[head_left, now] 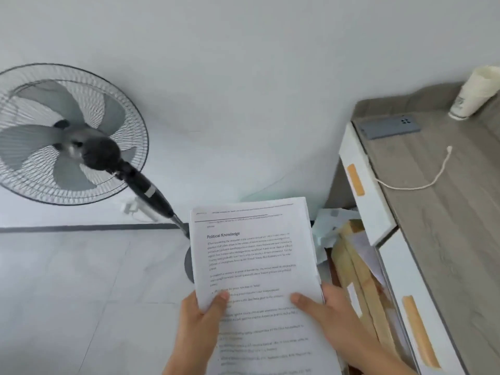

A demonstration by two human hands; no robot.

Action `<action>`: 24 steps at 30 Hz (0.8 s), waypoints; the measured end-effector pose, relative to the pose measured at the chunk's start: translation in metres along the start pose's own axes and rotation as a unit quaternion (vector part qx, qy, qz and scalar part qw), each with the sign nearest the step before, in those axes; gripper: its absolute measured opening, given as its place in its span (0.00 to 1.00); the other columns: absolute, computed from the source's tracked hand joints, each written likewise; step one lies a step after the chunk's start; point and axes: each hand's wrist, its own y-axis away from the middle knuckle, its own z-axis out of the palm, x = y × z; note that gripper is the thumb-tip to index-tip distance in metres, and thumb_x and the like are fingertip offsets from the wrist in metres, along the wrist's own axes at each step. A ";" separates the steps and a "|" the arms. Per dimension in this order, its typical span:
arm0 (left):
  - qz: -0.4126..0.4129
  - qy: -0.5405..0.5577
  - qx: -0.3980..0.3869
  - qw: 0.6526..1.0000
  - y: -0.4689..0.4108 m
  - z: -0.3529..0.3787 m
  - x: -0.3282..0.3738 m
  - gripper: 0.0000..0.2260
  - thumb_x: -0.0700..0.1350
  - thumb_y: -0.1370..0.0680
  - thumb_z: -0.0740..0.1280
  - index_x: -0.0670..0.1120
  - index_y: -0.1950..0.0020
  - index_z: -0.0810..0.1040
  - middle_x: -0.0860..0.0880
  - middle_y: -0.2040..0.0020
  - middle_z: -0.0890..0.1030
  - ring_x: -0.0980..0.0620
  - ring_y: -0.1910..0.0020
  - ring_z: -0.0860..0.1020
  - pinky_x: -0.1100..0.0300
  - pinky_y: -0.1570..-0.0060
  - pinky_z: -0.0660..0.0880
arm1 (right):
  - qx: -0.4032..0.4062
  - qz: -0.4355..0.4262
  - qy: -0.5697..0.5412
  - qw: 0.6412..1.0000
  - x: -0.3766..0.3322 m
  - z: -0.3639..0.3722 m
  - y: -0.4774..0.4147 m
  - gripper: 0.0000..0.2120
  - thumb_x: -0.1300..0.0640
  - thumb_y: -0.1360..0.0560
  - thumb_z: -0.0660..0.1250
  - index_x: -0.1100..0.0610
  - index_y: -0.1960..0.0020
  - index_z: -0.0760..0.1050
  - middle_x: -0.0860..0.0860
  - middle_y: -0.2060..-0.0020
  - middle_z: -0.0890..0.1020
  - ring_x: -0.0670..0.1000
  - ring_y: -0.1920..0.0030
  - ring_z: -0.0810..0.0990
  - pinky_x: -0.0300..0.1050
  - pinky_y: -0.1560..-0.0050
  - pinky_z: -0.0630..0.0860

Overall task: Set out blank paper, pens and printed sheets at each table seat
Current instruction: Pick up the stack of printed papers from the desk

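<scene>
A stack of printed sheets [257, 255] headed "Political Knowledge" is held up in front of me, above the floor. My left hand [200, 320] grips its lower left edge, thumb on the top page. My right hand [332, 315] holds the lower right edge with its thumb laid across the text. No pens or blank paper show in view.
A standing fan [70, 136] stands on the tiled floor at left, its base partly hidden behind the sheets. A wood-top cabinet [443, 212] at right carries a phone [389, 127], a cable [422, 180] and a paper cup [473, 93]. Cardboard and papers [354, 266] lie beside it.
</scene>
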 end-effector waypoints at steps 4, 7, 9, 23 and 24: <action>-0.040 0.065 0.089 0.993 0.014 -0.067 -0.027 0.04 0.41 0.24 0.68 0.47 0.52 0.83 0.50 0.58 0.87 0.49 0.58 0.85 0.48 0.53 0.80 | -0.069 -0.032 0.101 0.992 -0.004 0.072 -0.018 0.10 0.59 0.26 0.71 0.54 0.45 0.81 0.47 0.52 0.87 0.48 0.52 0.86 0.40 0.54 0.81; -0.063 0.106 0.153 0.980 0.022 -0.126 -0.049 0.06 0.38 0.23 0.67 0.46 0.52 0.83 0.50 0.59 0.87 0.50 0.58 0.85 0.50 0.54 0.80 | -0.117 -0.054 0.153 0.980 0.001 0.137 -0.028 0.12 0.55 0.28 0.74 0.53 0.45 0.80 0.43 0.53 0.87 0.45 0.53 0.86 0.35 0.58 0.79; -0.073 0.116 0.194 0.971 0.027 -0.168 -0.066 0.05 0.39 0.23 0.68 0.45 0.51 0.83 0.51 0.59 0.87 0.50 0.57 0.85 0.52 0.55 0.79 | -0.143 -0.054 0.172 0.973 0.010 0.182 -0.034 0.14 0.52 0.30 0.75 0.54 0.46 0.80 0.46 0.53 0.87 0.47 0.54 0.86 0.37 0.58 0.79; -0.135 0.272 0.419 0.856 0.027 -0.367 -0.144 0.06 0.38 0.23 0.67 0.43 0.48 0.82 0.45 0.53 0.86 0.43 0.53 0.84 0.46 0.51 0.79 | -0.269 -0.040 0.351 0.896 0.033 0.386 -0.125 0.04 0.61 0.23 0.68 0.56 0.51 0.80 0.56 0.65 0.85 0.49 0.69 0.81 0.38 0.73 0.70; -0.138 0.278 0.432 0.847 0.022 -0.377 -0.145 0.06 0.38 0.23 0.68 0.43 0.48 0.82 0.45 0.53 0.86 0.42 0.52 0.84 0.44 0.49 0.78 | -0.276 -0.040 0.355 0.892 0.032 0.401 -0.140 0.04 0.62 0.23 0.68 0.56 0.51 0.80 0.56 0.65 0.85 0.49 0.70 0.81 0.37 0.73 0.70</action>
